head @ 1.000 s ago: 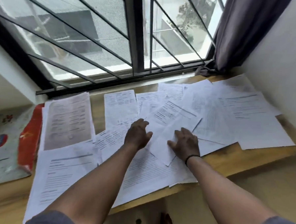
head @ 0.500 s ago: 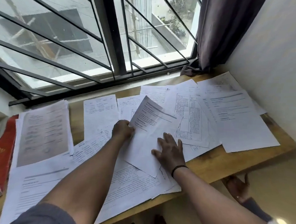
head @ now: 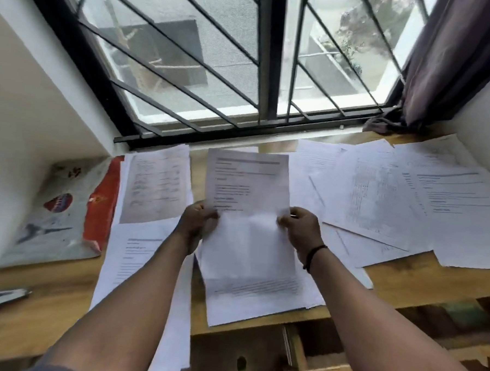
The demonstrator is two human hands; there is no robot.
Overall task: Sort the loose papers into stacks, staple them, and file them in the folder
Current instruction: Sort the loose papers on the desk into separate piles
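Both hands are holding one printed sheet [head: 248, 185] up over the wooden worktop [head: 403, 276], in front of the barred window [head: 215, 70]. The left hand [head: 197, 224] is pinching the sheet's left edge, thumb on the front; the right hand [head: 299, 229], a dark band [head: 314, 254] on its wrist, is pinching the right edge in a closed grip. Left of the held sheet, a stack of papers [head: 155, 186] is lying on the worktop, and beyond that stack a red folder [head: 102, 203] is resting on a printed plastic bag [head: 52, 217]. Right of the held sheet, loose papers [head: 393, 198] are lying overlapped, reaching toward the grey curtain [head: 449, 60].
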